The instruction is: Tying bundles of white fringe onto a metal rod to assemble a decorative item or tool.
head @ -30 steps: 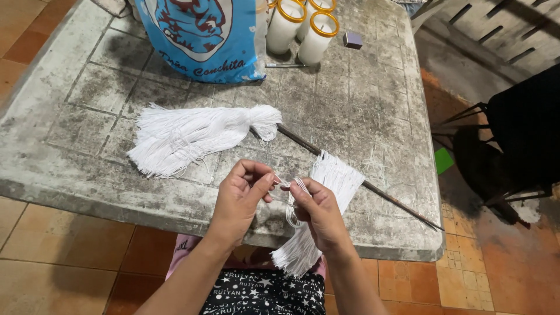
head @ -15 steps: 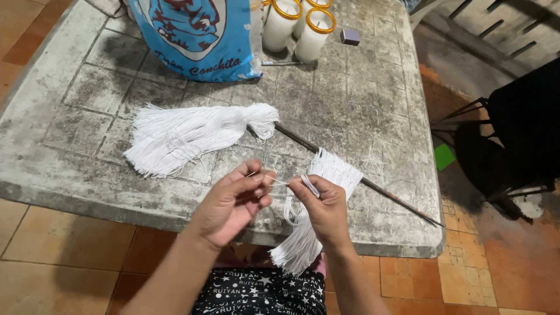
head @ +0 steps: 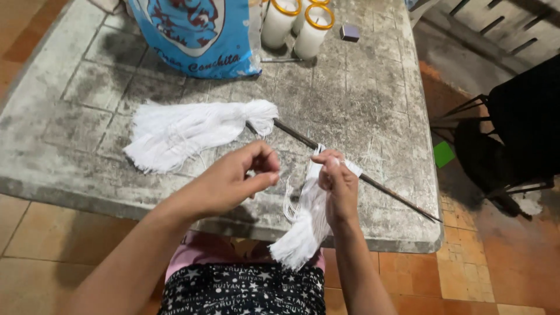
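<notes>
— Tassel (head: 306, 224) first: where is it?
— In the right hand (head: 338, 189), at the near edge of the table (head: 373, 105). The fingers are closed tight round its top, and the white threads hang down past the edge toward the lap.
— And the left hand (head: 242, 178)?
— Just left of the tassel, not touching it. Thumb and fingertips are pressed together in a pinch; whether a thread sits between them I cannot tell.
— What lies near?
— A bundle (head: 186, 131) of white threads, flat on the table, farther off and to the left. A thin dark rod (head: 396, 195) runs from it slantwise to the near right corner, behind the right hand. At the far side stand a blue bag (head: 192, 35) and white cups (head: 297, 23) with orange rims.
</notes>
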